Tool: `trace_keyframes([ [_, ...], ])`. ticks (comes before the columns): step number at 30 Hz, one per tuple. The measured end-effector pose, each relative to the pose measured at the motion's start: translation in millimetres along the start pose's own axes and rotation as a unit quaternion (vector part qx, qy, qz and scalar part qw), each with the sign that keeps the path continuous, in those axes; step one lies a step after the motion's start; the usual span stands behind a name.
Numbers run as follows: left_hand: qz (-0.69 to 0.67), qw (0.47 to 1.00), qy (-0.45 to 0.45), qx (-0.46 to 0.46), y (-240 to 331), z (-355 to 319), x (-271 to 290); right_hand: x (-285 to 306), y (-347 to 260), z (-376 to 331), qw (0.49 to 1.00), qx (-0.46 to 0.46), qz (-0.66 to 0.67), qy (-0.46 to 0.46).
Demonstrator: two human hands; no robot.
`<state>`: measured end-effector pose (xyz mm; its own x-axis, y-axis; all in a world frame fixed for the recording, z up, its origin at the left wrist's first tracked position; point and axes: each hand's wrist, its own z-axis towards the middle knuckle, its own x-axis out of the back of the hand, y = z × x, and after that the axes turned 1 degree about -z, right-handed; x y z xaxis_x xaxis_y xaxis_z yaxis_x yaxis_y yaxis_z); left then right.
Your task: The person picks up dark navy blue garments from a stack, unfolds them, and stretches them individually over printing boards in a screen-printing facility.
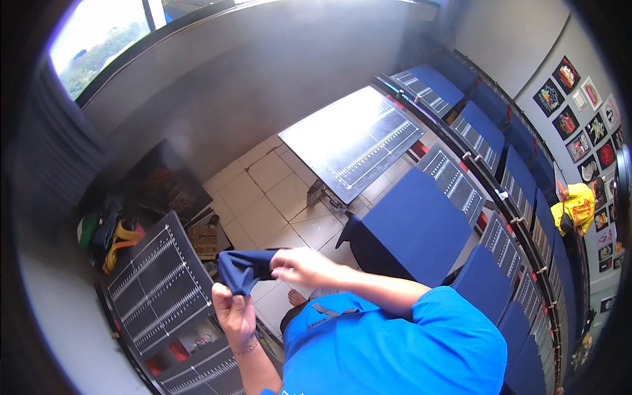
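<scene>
While I stand here, the far left shows me a bundle of coloured cloths [115, 240], green, dark blue, yellow and orange, piled against the wall; whether a bin holds them I cannot tell. Just right of it, partly hidden behind a board, is a brown box-like thing [203, 238], its contents too dim to make out.

Nearer, a black board [158, 283] with white ruler markings tilts to the left of the person in the blue shirt [395, 342]. Beside its right edge, a piece of dark blue fabric [238, 270] hangs in the air between two hands. The left hand [236, 317] pinches its lower edge between thumb and fingers; the right hand [306, 266] is closed on its other end.

Beneath lies a pale tiled floor [263, 191], with a window [99, 39] at upper left and a grey wall [283, 79] behind. Further right, a glossy marked board [359, 141] catches the light, then a board draped in navy cloth [415, 224]. A long curved rail [454, 141] runs past more boards toward a person in yellow [579, 207] near a wall of framed pictures [566, 122].
</scene>
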<state>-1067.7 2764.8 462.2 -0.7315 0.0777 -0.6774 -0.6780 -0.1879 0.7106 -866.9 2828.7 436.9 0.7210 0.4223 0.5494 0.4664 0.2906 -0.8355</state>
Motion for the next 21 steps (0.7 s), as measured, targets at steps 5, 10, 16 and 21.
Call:
trace_keyframes([
  [5, -0.002, 0.999, -0.05, 0.011, -13, 73, 39, 84, 211, 42, 0.9, -0.178, -0.181, 0.354],
  [10, 0.056, 0.997, -0.046, -0.002, -33, 172, 41, 140, 319, 57, 0.855, -0.215, -0.233, 0.412],
  [16, 0.104, 0.987, -0.121, 0.005, -55, 293, 22, 146, 322, 75, 0.844, -0.236, -0.244, 0.415],
  [21, 0.078, 0.988, -0.136, 0.006, -70, 384, 9, 152, 327, 73, 0.83, -0.308, -0.242, 0.396],
])
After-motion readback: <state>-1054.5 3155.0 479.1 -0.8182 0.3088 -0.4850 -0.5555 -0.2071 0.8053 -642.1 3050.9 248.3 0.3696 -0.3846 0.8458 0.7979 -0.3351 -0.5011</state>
